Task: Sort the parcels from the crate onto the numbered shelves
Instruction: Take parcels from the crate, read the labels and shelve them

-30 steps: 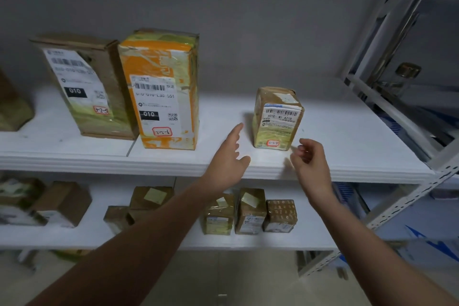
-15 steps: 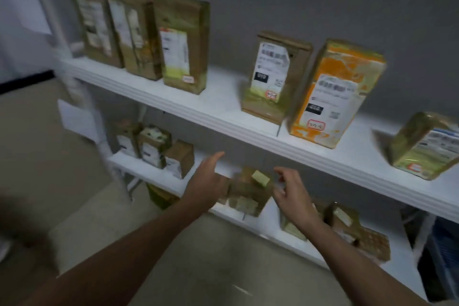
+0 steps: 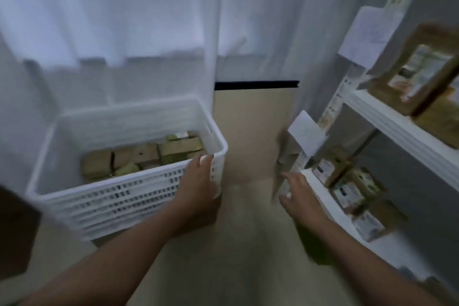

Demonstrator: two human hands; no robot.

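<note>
white curtain (image 3: 124, 7) | white slatted crate (image 3: 111, 201) — brown boxy parcels (image 3: 146, 156) inside

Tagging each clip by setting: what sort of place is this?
Probably a small parcel sorting or storage room: a white slotted crate of brown parcels, white metal shelving holding labelled parcels, and paper slips fixed to its upright.

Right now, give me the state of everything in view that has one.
white crate, uncovered, partly filled.
crate parcels, lying packed on its bottom.
left hand, open, empty, fingers at the crate's near right corner.
right hand, open, empty.
lower shelf parcels, standing in a row.
upper shelf parcels, standing.
curtain, drawn shut.
</note>
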